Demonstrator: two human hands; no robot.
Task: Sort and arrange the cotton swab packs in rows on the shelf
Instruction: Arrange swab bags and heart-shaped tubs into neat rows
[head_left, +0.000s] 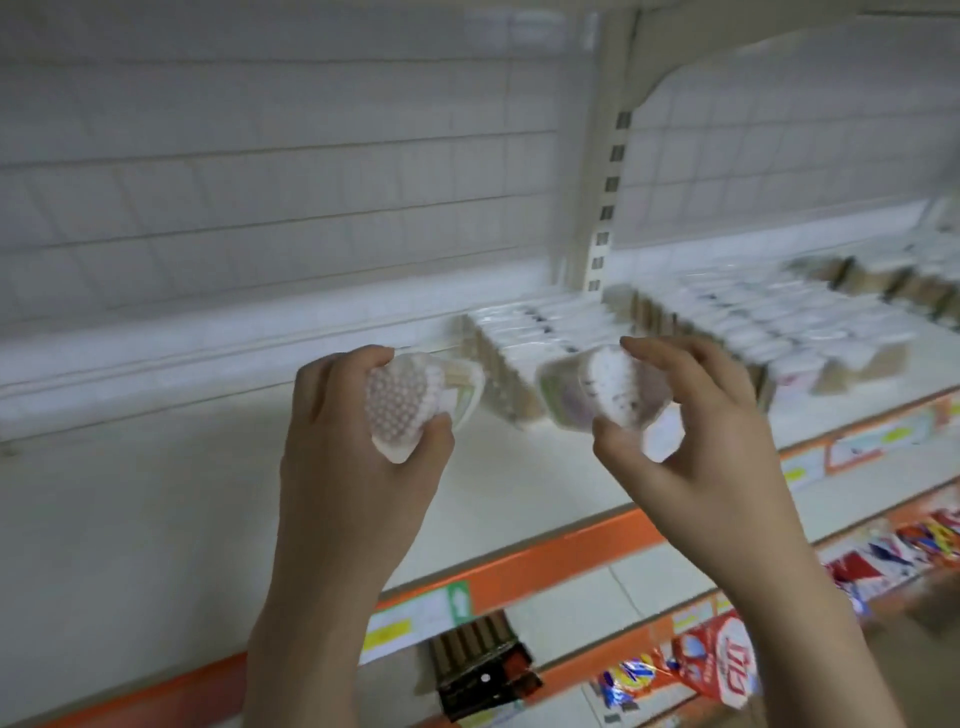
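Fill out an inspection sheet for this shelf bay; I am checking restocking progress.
Surface: white shelf with orange front edge, bare on the left part.
Job's things: rows of cotton swab packs at the right rear; one pack in the left hand, another pack in the right.
Clutter: nothing seen on this shelf.
Grippers: left hand and right hand each grip a pack with curled fingers.
Cables: nothing seen.
Surroundings: wire-grid back panel; colourful packets on lower shelves.
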